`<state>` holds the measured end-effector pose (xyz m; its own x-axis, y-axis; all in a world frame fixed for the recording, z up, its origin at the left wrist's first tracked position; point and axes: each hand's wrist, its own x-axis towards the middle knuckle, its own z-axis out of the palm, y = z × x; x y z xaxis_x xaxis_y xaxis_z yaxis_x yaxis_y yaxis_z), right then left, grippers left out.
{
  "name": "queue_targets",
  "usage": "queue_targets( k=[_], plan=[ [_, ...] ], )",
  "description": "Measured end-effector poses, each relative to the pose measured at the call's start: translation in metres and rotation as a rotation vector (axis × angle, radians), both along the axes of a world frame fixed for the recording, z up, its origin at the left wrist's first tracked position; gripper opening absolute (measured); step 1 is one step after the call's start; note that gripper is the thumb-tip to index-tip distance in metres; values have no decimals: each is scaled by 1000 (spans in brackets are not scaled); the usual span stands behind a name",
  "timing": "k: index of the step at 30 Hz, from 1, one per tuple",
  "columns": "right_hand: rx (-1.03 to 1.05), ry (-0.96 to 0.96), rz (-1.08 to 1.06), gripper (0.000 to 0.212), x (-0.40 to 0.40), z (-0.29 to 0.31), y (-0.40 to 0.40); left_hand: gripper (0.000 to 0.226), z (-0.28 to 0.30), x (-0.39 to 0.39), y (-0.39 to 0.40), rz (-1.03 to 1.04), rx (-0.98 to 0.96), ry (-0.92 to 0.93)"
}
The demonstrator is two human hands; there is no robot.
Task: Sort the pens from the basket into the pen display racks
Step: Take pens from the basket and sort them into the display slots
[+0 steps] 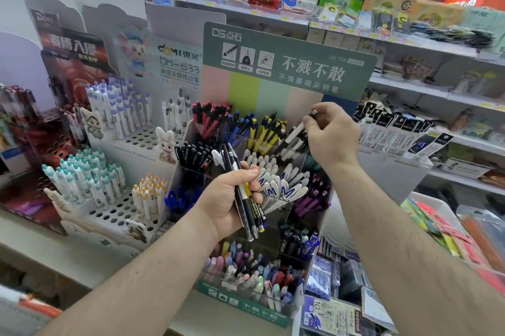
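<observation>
With a bundle of pens (247, 193) gripped in the left hand (232, 199), the black-and-white pen (297, 132) pinched by the right hand (332, 135) is best lowered tip-first among matching pens in the green-backed rack (287, 68).

grey counter (68, 248), pen racks (259, 171) on it

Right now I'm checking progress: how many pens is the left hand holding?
About 5, some may be hidden. All sit bunched in the left hand: a white-capped pen leftmost, black pens in the middle, and a yellow-and-black pen on the right.
</observation>
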<state>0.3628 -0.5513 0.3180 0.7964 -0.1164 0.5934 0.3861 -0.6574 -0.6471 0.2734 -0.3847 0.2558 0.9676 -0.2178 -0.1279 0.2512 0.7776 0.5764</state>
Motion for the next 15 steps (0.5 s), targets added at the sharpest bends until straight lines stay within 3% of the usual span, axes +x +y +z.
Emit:
queue_targets(
  k=[8,15],
  plan=[
    [113,-181,-102,10,-3,24,-15,25,-3,2,4,0,4,-23],
    [-5,60,-16,9,-1,9,-4,24,1,-2,-4,-27,28,-27]
  ],
)
